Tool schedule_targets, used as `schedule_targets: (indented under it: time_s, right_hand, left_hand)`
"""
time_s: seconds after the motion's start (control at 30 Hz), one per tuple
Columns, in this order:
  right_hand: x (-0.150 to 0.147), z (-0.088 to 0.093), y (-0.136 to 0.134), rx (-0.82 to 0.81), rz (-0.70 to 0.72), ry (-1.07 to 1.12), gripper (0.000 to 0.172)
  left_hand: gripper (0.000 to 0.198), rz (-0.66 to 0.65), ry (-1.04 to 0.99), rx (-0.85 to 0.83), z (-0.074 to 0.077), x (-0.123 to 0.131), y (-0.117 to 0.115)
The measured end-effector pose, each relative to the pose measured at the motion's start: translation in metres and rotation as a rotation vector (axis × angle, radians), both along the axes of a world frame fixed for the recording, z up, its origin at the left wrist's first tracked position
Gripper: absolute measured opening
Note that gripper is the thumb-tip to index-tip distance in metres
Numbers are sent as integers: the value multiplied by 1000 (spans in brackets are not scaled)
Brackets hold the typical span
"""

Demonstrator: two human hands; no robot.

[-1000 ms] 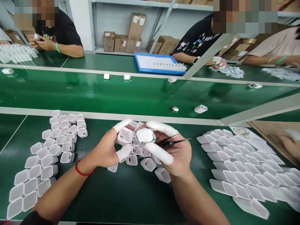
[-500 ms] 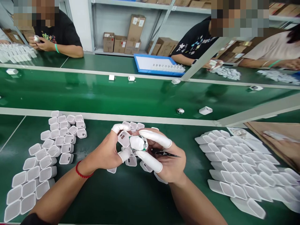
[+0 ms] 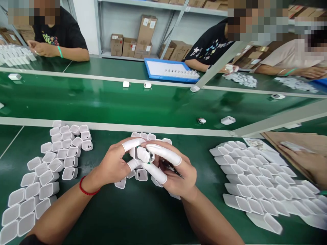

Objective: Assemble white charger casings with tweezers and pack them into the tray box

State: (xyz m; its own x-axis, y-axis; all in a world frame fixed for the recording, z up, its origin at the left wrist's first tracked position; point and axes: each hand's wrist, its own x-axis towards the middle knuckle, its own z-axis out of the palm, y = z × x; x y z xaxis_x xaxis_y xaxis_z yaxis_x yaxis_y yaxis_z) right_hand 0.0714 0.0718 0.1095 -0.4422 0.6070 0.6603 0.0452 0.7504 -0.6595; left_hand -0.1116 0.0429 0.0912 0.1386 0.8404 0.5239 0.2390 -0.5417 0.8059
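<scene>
My left hand (image 3: 111,162), with white finger cots on thumb and forefinger, grips a white charger housing (image 3: 133,152) from its sides. Between the cotted thumb and forefinger of my right hand (image 3: 180,166) is a charger circuit module (image 3: 143,154), white on top with green board at its edge. Its left end meets the housing's mouth; how far it sits inside is hidden by my fingers. Black tweezers (image 3: 175,169) lie in my right palm under the curled fingers. More white housings (image 3: 141,175) stand on the green table below and behind my hands.
Rows of open housings (image 3: 32,190) stand at left, and long rows of white shells (image 3: 258,180) at right. Beyond the table's rail, a green conveyor belt (image 3: 102,105) carries several charger parts. Co-workers sit across it, near a blue tray (image 3: 171,69). Another person's hand (image 3: 302,160) is at far right.
My right hand has brought the circuit module leftward against the housing, and my hands are closer together. Parts on the belt have shifted right. The view has turned slightly.
</scene>
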Motion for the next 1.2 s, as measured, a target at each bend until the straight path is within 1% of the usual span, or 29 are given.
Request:
schedule_targets:
  time_s: [0.2,0.47,0.57,0.63,0.7,0.87,0.93,1.0,1.07,1.13,1.2]
  right_hand:
    - [2,-3,1,62,6,-40,64]
    - [0,1,2,156,38,-70,63]
    - [-1,2,1,143,33,-103,62]
    - [0,2,1,84,45,-129,59]
    - [1,3,1,-19,72,-146,57]
    - [3,3,2,-410,86,-105,64]
    - [2,2,3,-522,127,-111,63]
    - [-1,-1,3,-606,177,-100,61]
    - [-5,-3,2,-673,203,-63,64]
    - [-8,-6,1,-716,192,-28,67]
    - [-11,-7,0,-725,178,-6,68]
  left_hand:
    - [44,32,0,47,-2,1,0]
    - [45,45,41,71,-4,0,0]
    - [47,34,56,75,-4,0,0]
    - [48,37,60,77,-4,0,0]
    - [48,51,67,89,-4,0,0]
    - [45,58,56,158,0,0,2]
    - [44,62,50,210,1,1,3]
    - [43,84,69,247,2,3,4]
    - [43,102,87,262,1,4,4]
    - [43,104,87,269,-1,5,4]
    - [43,93,83,277,-3,5,4]
